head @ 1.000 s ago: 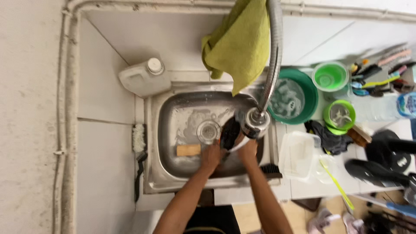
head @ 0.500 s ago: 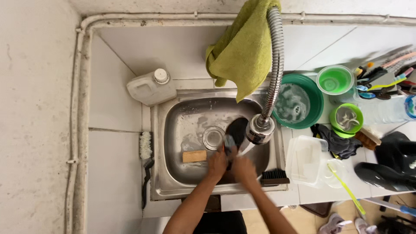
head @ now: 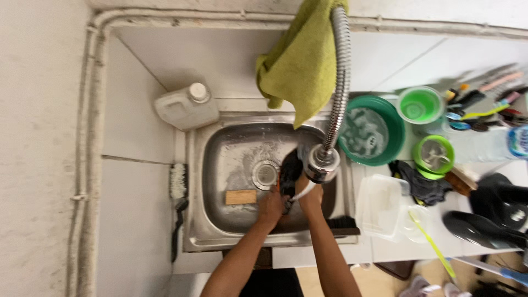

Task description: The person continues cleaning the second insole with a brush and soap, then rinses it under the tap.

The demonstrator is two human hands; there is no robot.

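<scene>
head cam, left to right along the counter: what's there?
Scrub brush → white jug → wooden block → drain → green basin → clear container → small green bowl → black pan.

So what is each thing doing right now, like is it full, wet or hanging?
left hand: gripping the dark item
right hand: gripping it too
dark item: held over the sink
faucet hose: hanging down
green cloth: draped over the faucet hose
green basin: holds soapy water
white jug: capped
</scene>
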